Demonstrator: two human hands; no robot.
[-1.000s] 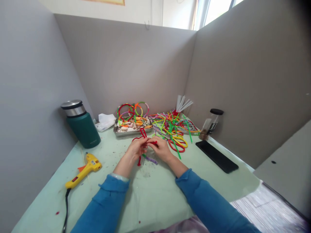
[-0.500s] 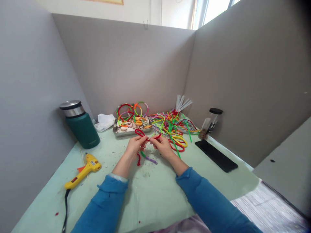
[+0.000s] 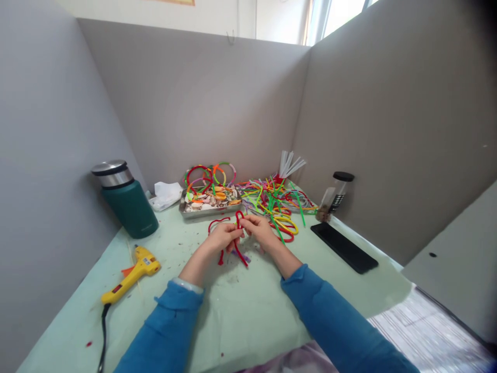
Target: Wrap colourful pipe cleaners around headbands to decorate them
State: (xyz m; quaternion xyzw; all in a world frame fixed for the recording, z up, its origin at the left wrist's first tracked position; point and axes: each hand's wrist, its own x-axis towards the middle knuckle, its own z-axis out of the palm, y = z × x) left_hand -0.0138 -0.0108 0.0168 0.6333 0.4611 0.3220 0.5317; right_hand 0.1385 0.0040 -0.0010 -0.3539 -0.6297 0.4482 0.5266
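Observation:
Between my two hands, above the middle of the table, is a bent red pipe cleaner (image 3: 241,255). It makes a narrow loop at the top, and one end hangs down toward the table. My left hand (image 3: 224,236) is closed on it from the left. The fingertips of my right hand (image 3: 257,228) pinch it near the loop. Another red strand arcs out behind my left hand; whether it is the same piece I cannot tell. Partly hidden under the hands, a purple pipe cleaner piece (image 3: 246,257) lies on the table.
A metal tray (image 3: 209,211) of shells stands behind my hands, with colourful rings (image 3: 199,178) on it. To its right is a heap of pipe cleaners (image 3: 272,197). At left are a green bottle (image 3: 130,210) and a yellow glue gun (image 3: 132,274); at right, a black phone (image 3: 344,247).
The red pipe cleaner has turned: its loop now points up and an end hangs down between my hands. My left hand has shifted slightly lower, and the view has moved a little.

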